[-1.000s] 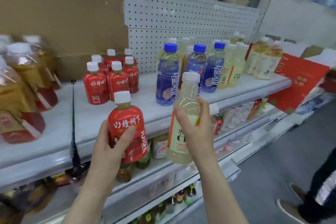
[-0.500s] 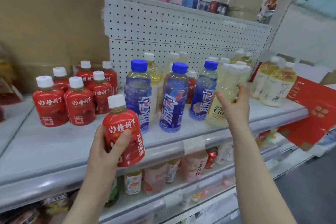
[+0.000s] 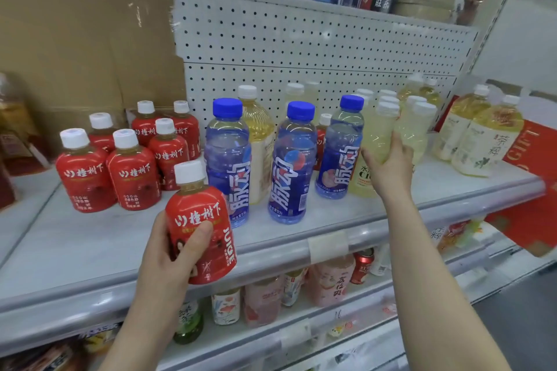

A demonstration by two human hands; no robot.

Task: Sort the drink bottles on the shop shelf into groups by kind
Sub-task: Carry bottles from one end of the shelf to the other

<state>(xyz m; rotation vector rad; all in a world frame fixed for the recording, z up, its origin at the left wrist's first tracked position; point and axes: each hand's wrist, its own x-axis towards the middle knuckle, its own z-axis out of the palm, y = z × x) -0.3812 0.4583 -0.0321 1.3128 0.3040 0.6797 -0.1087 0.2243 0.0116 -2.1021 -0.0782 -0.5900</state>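
My left hand (image 3: 168, 262) grips a red juice bottle (image 3: 200, 220) with a white cap, held just in front of the shelf edge (image 3: 271, 250). My right hand (image 3: 388, 166) is wrapped around a pale yellow bottle (image 3: 373, 147) that stands on the shelf beside other pale yellow bottles (image 3: 414, 129). Several red juice bottles (image 3: 132, 172) are grouped at the left. Three blue-capped blue bottles (image 3: 291, 166) stand in the middle. One more red bottle (image 3: 322, 135) shows behind the blue ones, along with a yellow bottle (image 3: 256, 129).
Yellow tea bottles (image 3: 485, 135) stand at the far right next to a red gift box (image 3: 530, 166). A cardboard sheet (image 3: 84, 33) and pegboard (image 3: 301, 48) back the shelf. Lower shelves (image 3: 271, 298) hold more drinks. Amber bottles (image 3: 12, 117) are at far left.
My right hand has carried the pale yellow bottle from in front of the shelf to the pale yellow group and set it down there. The left hand keeps hold of the red bottle.
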